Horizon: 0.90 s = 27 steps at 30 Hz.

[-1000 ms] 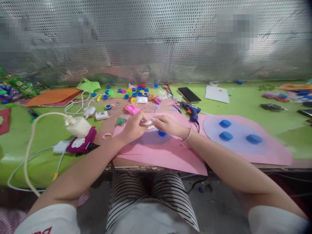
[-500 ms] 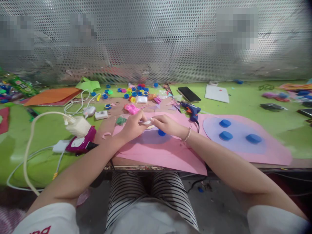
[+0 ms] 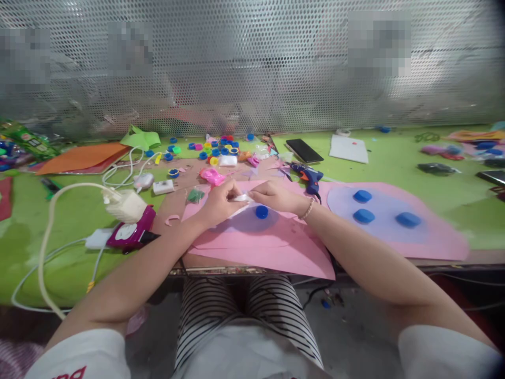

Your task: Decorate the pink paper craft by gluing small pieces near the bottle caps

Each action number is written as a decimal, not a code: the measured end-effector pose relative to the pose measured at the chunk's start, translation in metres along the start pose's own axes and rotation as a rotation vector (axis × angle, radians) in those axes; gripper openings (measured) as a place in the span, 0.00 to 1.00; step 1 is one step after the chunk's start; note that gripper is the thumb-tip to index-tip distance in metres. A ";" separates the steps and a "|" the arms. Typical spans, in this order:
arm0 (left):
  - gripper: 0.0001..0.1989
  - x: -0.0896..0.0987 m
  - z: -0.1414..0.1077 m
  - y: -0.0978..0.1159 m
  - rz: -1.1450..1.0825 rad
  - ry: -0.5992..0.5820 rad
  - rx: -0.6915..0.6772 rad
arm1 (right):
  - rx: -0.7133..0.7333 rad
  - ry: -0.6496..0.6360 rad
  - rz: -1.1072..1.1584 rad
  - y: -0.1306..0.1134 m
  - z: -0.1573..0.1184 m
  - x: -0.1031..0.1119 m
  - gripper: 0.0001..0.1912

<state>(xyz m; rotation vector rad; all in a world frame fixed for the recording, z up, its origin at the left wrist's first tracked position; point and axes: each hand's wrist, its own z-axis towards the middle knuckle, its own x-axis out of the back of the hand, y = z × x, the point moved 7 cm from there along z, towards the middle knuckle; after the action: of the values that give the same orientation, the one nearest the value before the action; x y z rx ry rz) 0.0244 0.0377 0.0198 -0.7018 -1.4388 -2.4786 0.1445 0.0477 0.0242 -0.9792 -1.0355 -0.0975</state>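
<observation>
A small white piece (image 3: 241, 198) lies between my two hands, above a lilac paper shape on pink paper (image 3: 252, 259). My left hand (image 3: 223, 201) pinches its left side. The closed fingers of my right hand (image 3: 274, 197) are at its right end. What exactly the white piece is, I cannot make out. Just below the fingers of my right hand, a blue cap (image 3: 261, 212) rests on the lilac shape. Further right, three blue caps (image 3: 364, 216) sit on another lilac shape (image 3: 343, 202) with pink paper under it.
A glue gun (image 3: 310, 176) and a black phone (image 3: 304, 151) lie beyond my right hand. Many coloured caps (image 3: 213, 152) are scattered at the back. On the left are a purple power strip (image 3: 130, 231), a white adapter (image 3: 125, 205) and cables. Metal mesh (image 3: 252, 68) stands behind.
The fingers of my right hand have shifted slightly and are closed at the white piece. The blue cap below them shows more fully. The whole view has moved a little.
</observation>
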 end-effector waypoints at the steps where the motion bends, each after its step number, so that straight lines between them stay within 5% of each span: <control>1: 0.12 -0.001 0.000 -0.001 -0.020 -0.010 0.005 | 0.007 0.000 -0.006 0.001 0.000 0.001 0.22; 10: 0.08 -0.002 0.001 -0.003 -0.130 -0.058 0.004 | -0.011 0.130 0.108 0.003 -0.001 0.007 0.20; 17: 0.21 -0.006 0.000 -0.007 -0.320 -0.125 0.181 | 0.191 0.115 -0.119 -0.015 -0.002 0.004 0.17; 23: 0.27 -0.018 -0.002 -0.003 -0.589 -0.301 0.260 | 0.422 0.096 -0.208 -0.036 -0.010 -0.003 0.20; 27: 0.25 -0.022 -0.005 0.002 -0.700 -0.399 0.237 | 0.412 0.069 -0.260 -0.041 -0.014 -0.006 0.22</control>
<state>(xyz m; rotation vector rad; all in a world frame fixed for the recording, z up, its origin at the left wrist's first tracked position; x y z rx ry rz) 0.0433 0.0307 0.0085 -0.7703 -2.4335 -2.6452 0.1301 0.0112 0.0433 -0.4629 -1.0625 -0.1251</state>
